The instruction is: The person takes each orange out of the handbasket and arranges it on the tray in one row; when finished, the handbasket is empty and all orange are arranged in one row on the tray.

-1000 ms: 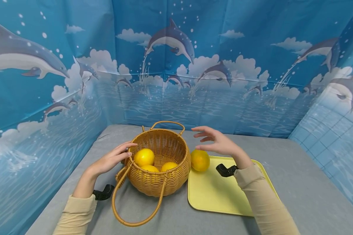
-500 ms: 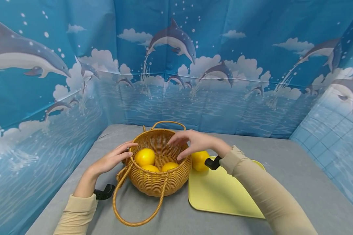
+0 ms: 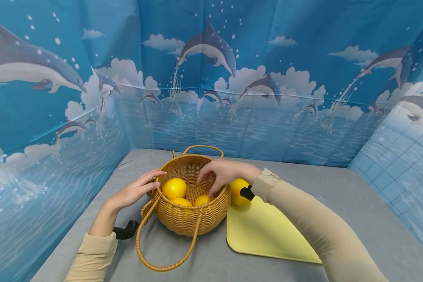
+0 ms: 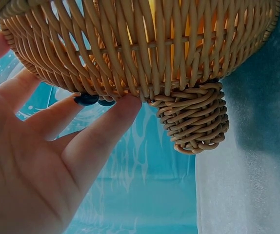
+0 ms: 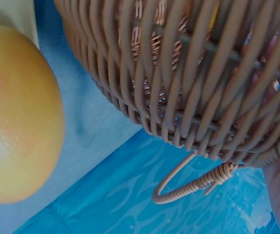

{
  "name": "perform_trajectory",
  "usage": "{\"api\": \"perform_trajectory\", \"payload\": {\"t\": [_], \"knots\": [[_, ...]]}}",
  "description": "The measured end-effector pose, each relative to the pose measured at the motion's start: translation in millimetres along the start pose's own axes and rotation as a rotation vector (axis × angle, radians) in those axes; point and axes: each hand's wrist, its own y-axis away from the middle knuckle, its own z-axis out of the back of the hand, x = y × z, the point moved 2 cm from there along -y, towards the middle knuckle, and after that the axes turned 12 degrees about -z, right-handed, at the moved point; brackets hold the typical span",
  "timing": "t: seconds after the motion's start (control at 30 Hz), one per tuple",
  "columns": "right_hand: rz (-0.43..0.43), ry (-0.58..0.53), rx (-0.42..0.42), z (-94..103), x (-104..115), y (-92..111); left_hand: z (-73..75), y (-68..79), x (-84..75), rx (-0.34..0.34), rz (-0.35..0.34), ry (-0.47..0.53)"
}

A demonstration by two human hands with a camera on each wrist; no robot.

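A brown wicker basket (image 3: 183, 221) stands on the grey table with three yellow-orange oranges inside. One orange (image 3: 174, 188) lies at the left, another (image 3: 181, 201) at the front, and a third (image 3: 202, 200) at the front right. My left hand (image 3: 135, 192) rests at the basket's left rim, fingers extended; in the left wrist view its thumb (image 4: 108, 131) touches the wicker. Over the right rim reaches my right hand (image 3: 226, 172), fingers spread and bent downward inside, thumb tip right at the third orange. Another orange (image 3: 237, 192) sits outside, beneath my right wrist.
A pale yellow tray (image 3: 264, 235) lies right of the basket, partly under my right forearm. The front basket handle (image 3: 163, 268) hangs down toward me, while the back handle (image 3: 202, 146) stands up. A blue dolphin-print curtain (image 3: 211, 117) surrounds the table.
My right hand has moved left from above the orange by the tray, across the rim and down into the basket. The left hand stays at the rim.
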Motion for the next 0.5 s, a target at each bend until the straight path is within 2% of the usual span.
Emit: {"api": "perform_trajectory", "payload": {"t": [0.23, 0.5], "knots": [[-0.013, 0.059, 0.028, -6.2, 0.2, -8.6, -0.4, 0.3, 0.2, -0.005, -0.004, -0.007], [-0.052, 0.117, 0.020, -10.0, 1.2, -12.2, -0.7, 0.1, -0.2, -0.003, -0.012, -0.003]]}}
